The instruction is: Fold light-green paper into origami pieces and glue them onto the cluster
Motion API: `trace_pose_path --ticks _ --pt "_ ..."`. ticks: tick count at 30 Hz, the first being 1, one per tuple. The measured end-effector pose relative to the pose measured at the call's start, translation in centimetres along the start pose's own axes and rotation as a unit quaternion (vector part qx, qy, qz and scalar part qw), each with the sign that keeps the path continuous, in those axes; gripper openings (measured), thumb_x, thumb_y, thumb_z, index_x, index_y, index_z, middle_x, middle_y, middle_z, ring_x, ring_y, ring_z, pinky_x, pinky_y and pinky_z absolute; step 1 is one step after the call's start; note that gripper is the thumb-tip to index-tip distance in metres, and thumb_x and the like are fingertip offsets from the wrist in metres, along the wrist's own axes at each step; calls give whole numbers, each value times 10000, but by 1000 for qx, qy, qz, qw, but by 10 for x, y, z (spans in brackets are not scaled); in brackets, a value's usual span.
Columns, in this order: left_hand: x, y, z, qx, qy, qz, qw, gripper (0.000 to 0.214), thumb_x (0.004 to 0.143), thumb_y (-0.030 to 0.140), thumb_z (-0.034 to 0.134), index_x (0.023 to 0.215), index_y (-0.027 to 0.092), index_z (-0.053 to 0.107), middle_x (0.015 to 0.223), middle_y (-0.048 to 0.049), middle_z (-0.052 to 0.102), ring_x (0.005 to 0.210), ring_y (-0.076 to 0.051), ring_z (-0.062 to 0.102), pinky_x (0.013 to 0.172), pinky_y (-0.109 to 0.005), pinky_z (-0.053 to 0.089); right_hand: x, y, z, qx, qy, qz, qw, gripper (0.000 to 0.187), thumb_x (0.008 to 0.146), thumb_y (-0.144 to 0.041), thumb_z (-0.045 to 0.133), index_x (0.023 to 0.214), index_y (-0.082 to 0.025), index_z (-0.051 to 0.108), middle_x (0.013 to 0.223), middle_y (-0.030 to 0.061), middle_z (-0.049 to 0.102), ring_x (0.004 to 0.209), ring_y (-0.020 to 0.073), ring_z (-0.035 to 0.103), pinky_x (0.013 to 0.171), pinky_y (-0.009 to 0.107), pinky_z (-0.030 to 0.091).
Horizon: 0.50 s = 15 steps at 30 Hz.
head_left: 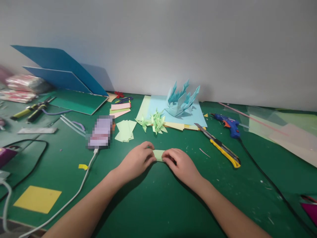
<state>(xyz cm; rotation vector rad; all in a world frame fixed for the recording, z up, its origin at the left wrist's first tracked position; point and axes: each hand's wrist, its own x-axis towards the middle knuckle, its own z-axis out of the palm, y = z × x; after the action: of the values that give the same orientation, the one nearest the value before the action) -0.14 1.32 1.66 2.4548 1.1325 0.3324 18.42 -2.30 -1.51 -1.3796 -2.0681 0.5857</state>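
Between my two hands, just above or on the green table, is a small pale green paper strip [158, 155]. My left hand [138, 160] pinches its left end, and my right hand [180, 164] has its fingers closed on the right end. Just beyond them lie folded light green paper pieces [158, 122] with pointed tips. A pile of pale green paper slips [125, 131] rests to their left. Behind, a light blue folded paper piece [182, 100] with upright spikes stands on sheets of coloured paper [153, 102].
A yellow utility knife [224, 152] with its blade out and a blue glue gun [231, 127] with a black cord lie to the right. On the left are a phone [101, 132] on a white cable [83, 183], a yellow paper square [37, 199] and pliers [37, 109].
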Motion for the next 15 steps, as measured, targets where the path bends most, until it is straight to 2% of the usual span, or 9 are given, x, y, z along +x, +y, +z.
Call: trace_pose_path --ticks 5,9,15 --pt "1 0 1 -9 4 2 1000 179 847 164 506 709 154 620 1011 -71 600 746 -143 592 742 -297 487 1 1 0 0 2 -5 1000 145 884 -190 498 770 -192 588 765 31 612 756 180 556 687 294 411" --pt "1 0 2 -25 7 -26 999 201 840 164 516 661 152 607 987 -58 601 712 -135 589 737 -300 484 1 1 0 1 2 2 1000 139 876 -187 510 760 -190 587 763 29 600 753 178 550 680 289 408" --pt "0 0 4 -50 10 -75 996 128 805 162 557 692 151 616 986 -54 579 677 -126 585 690 -286 488 3 -2 0 3 3 25 1000 114 842 -144 537 750 -198 578 685 2 582 694 169 537 638 277 388"
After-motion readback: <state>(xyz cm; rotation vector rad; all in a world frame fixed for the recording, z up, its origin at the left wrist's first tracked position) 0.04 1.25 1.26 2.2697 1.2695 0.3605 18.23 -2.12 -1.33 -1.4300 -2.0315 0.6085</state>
